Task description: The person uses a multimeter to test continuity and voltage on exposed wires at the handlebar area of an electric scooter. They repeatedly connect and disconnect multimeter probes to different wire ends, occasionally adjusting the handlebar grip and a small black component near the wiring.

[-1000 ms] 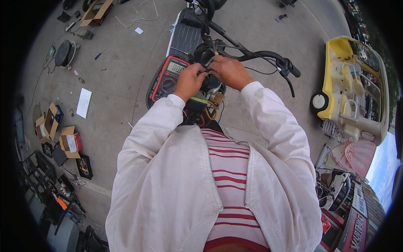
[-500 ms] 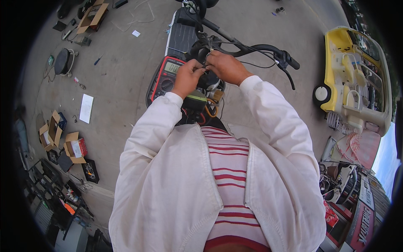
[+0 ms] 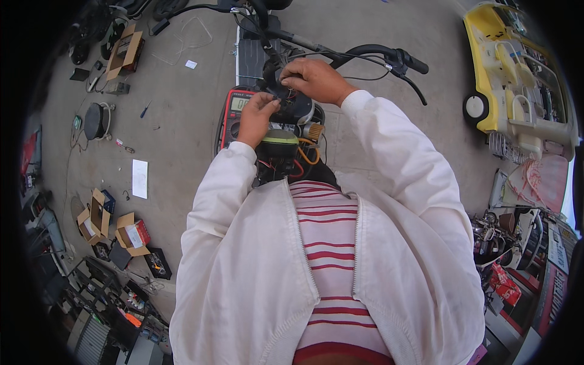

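My left hand (image 3: 258,115) is closed in a pinch beside a red-framed multimeter (image 3: 233,112) with a lit display. What its fingertips hold is too small to make out. Farther forward and to the right, my right hand (image 3: 317,80) has its fingers curled and pressed together. Thin wires (image 3: 291,93) run beside its fingertips, but whether they are gripped is hidden. Both hands are over the front part of a two-wheeler, behind its black handlebar (image 3: 359,53). Below them sit a green-topped black part (image 3: 280,137) and an orange cable (image 3: 312,155).
A brake lever (image 3: 415,90) sticks out at the right. On the ground at the left lie a screwdriver (image 3: 145,109), a white sheet (image 3: 140,179), a round black stool (image 3: 95,121) and open cardboard boxes (image 3: 131,236). A yellow vehicle (image 3: 480,91) stands at the right.
My hands, together before, have moved apart: the right went forward and left, the left slightly back. The view has shifted, showing more of the handlebar's left side.
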Motion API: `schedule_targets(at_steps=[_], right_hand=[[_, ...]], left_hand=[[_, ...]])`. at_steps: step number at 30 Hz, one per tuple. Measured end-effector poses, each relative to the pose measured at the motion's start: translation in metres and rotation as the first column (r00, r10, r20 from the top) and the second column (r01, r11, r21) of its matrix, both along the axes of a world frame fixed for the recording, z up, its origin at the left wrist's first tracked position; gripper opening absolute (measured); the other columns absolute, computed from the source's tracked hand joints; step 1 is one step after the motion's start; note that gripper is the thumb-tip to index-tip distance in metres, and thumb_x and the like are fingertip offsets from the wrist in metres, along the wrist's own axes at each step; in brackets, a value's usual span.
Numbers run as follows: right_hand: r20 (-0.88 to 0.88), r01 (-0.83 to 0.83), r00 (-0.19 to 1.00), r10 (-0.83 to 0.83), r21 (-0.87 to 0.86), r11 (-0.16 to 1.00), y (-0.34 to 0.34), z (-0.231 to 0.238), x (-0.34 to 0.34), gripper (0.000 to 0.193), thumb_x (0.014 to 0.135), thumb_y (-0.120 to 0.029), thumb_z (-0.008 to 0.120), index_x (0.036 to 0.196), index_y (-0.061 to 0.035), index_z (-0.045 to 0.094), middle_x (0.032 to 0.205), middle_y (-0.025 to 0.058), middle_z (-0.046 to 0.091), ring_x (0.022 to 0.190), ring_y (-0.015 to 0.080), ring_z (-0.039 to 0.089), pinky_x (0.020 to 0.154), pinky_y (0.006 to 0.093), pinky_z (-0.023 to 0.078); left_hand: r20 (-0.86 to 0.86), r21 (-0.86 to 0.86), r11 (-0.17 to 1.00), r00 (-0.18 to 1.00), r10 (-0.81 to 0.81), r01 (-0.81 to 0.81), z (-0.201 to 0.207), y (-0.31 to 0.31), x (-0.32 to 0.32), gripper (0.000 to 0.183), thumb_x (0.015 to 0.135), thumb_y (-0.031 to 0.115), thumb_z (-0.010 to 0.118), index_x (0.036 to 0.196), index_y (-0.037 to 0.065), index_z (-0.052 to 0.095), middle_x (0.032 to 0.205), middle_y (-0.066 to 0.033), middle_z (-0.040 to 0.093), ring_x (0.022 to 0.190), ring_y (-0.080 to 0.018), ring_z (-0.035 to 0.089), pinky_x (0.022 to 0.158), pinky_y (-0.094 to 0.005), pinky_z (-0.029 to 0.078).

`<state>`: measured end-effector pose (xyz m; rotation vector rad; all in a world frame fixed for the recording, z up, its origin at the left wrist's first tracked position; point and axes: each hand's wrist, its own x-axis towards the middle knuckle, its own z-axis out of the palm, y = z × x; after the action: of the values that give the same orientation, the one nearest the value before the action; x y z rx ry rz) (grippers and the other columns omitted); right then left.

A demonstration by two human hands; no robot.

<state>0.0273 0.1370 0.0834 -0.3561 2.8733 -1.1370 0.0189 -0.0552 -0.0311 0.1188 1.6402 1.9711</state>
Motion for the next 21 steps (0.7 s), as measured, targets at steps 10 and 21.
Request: schedule_targets(at_steps=[10, 21], right_hand=[[0.246, 0.654, 0.75, -0.614, -0.416, 0.632, 0.004, -0.036, 0.037, 0.024, 0.083, -0.016, 0.062, 0.101, 0.0003, 0.066, 0.094, 0.0156, 0.068, 0.086, 0.0221, 0.065, 0.077, 0.0298, 0.049], [0.34, 0.717, 0.691, -0.638, -0.437, 0.543, 0.009, -0.109, 0.04, 0.022, 0.082, -0.014, 0.06, 0.099, -0.0023, 0.067, 0.093, 0.0186, 0.067, 0.088, 0.0325, 0.064, 0.081, 0.0368, 0.049]], left_hand=[[0.063, -0.067, 0.99, 0.989, 0.131, -0.127, -0.003, 0.018, -0.021, 0.017, 0.091, 0.008, 0.056, 0.105, 0.0, 0.05, 0.098, -0.0103, 0.061, 0.088, -0.0186, 0.063, 0.078, -0.0291, 0.052], [0.161, -0.15, 0.988, 0.987, -0.009, 0.033, -0.018, 0.046, -0.055, 0.028, 0.088, 0.007, 0.059, 0.112, -0.004, 0.052, 0.101, -0.0103, 0.06, 0.091, -0.0194, 0.061, 0.077, -0.0308, 0.052]])
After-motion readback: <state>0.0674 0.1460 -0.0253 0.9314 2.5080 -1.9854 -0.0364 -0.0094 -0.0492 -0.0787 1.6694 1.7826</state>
